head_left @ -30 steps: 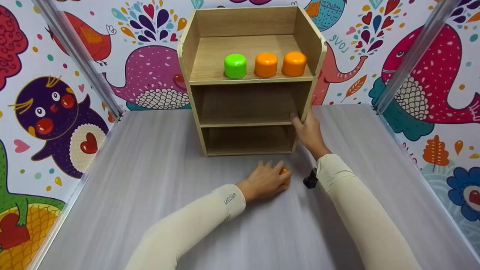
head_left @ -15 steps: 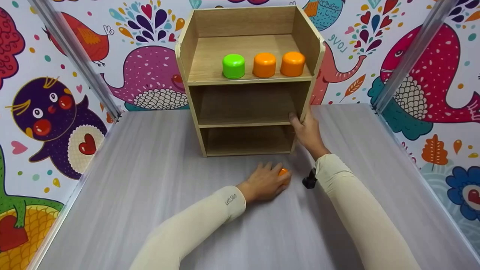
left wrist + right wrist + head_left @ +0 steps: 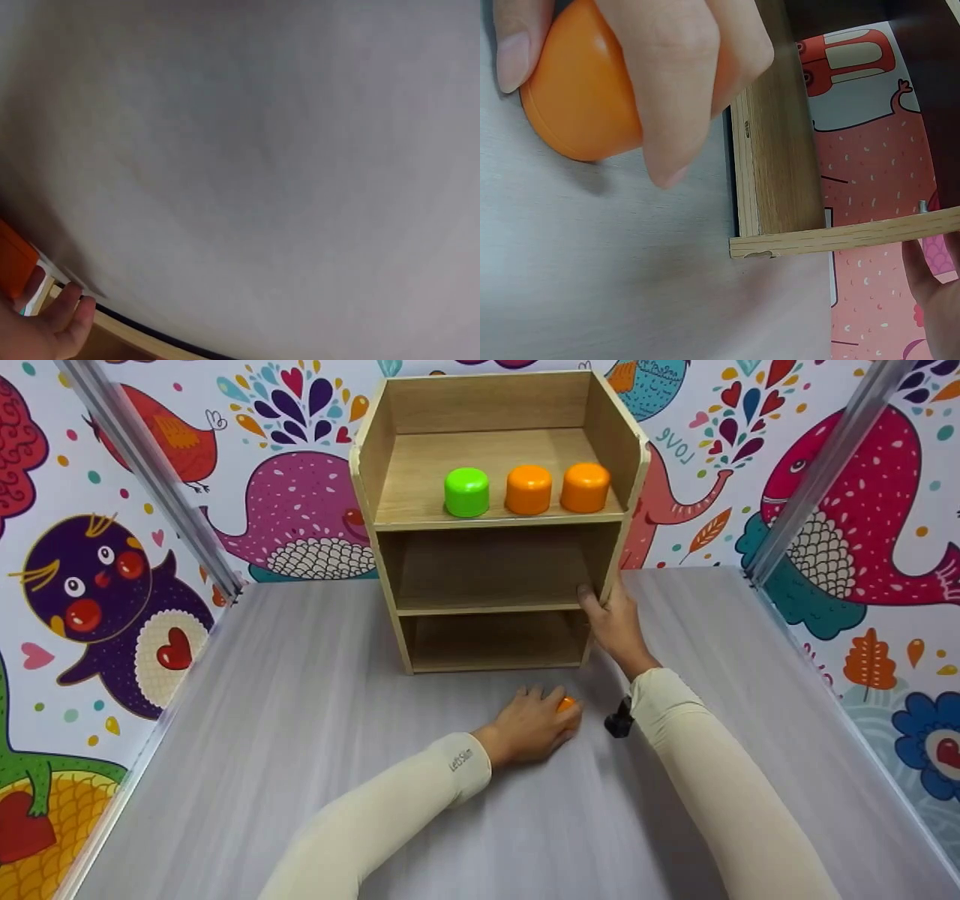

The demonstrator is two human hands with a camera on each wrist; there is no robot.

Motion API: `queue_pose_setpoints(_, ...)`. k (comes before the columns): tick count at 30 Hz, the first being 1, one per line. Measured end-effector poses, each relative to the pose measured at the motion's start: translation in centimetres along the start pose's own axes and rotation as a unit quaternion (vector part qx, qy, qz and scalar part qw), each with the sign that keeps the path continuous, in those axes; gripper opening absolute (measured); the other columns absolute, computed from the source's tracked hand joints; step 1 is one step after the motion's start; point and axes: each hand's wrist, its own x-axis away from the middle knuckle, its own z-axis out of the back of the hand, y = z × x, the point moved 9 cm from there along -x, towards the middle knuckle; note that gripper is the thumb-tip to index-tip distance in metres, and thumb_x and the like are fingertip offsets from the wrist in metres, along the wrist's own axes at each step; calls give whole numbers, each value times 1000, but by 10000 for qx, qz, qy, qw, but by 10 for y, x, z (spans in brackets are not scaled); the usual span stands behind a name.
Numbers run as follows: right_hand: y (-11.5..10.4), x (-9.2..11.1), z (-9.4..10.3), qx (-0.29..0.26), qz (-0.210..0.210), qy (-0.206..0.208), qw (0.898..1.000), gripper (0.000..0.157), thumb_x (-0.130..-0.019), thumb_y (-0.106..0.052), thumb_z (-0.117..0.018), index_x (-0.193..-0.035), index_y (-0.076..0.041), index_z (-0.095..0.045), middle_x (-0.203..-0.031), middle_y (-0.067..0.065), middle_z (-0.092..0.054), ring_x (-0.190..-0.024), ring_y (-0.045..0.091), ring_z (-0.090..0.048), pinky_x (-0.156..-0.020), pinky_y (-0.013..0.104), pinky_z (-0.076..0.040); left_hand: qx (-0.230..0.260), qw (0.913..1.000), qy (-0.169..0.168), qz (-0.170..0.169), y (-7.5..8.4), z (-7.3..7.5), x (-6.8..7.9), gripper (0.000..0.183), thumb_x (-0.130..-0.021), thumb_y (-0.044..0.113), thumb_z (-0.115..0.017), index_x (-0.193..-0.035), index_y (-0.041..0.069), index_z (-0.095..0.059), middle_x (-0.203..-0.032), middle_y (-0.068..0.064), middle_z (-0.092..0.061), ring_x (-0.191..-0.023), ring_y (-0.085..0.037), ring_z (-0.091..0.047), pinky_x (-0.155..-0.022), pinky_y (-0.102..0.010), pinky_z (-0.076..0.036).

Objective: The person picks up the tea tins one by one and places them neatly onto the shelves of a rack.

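My left hand (image 3: 529, 727) grips an orange round-topped plastic cup (image 3: 566, 704) at the table surface, just in front of the shelf's lower right corner. In the right wrist view, thumb and fingers straddle the orange cup (image 3: 585, 82), its domed side showing between them. The left wrist view catches only an edge of it beside the fingertips (image 3: 71, 322). My right hand (image 3: 619, 630) holds the right side panel of the small wooden shelf (image 3: 487, 444), the thumb on the front edge near the middle board and the other fingers behind the panel.
On the shelf's top level stand a green cup (image 3: 466, 493) and two orange cups, one toward the middle (image 3: 529, 490) and one by the right wall (image 3: 586, 487). Cartoon-printed walls (image 3: 307, 510) and metal posts (image 3: 832, 472) enclose the grey table (image 3: 300, 697).
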Motion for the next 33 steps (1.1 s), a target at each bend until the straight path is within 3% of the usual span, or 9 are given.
queue_pose_setpoints(18,6,2,-2,-108,-275,-109,9995,66,-100,-47,-58,-158,-33,-29,-151,9,-51,-131,28,-56,-114,55,-40,135,9999,-91,38,-12,6,10,42,-108,47,-41,-146,31,-46,-129,-5,-54,-99,-31,-64,-77,-45,-53)
queue_pose_setpoints(25,6,2,-1,-63,-368,-89,9993,65,-99,-51,-58,-156,-29,-33,-149,10,-53,-127,27,-57,-113,53,-42,47,9999,-150,66,-24,17,13,40,-107,47,-43,-144,31,-47,-125,-7,-54,-102,-33,-65,-86,-52,-54)
queue_pose_setpoints(29,2,1,2,140,-187,73,9997,62,-99,-48,-58,-153,-23,-40,-142,13,-59,-121,26,-59,-108,50,-45,-75,9999,-71,69,-32,27,14,40,-107,46,-44,-143,31,-48,-123,-7,-54,-100,-33,-65,-85,-52,-53)
queue_pose_setpoints(33,1,0,2,124,-119,69,9998,61,-100,-46,-58,-154,-25,-38,-143,13,-59,-123,25,-59,-109,49,-45,-141,9999,21,49,-42,41,15,37,-107,45,-43,-140,28,-49,-121,-7,-55,-99,-33,-64,-82,-50,-53)
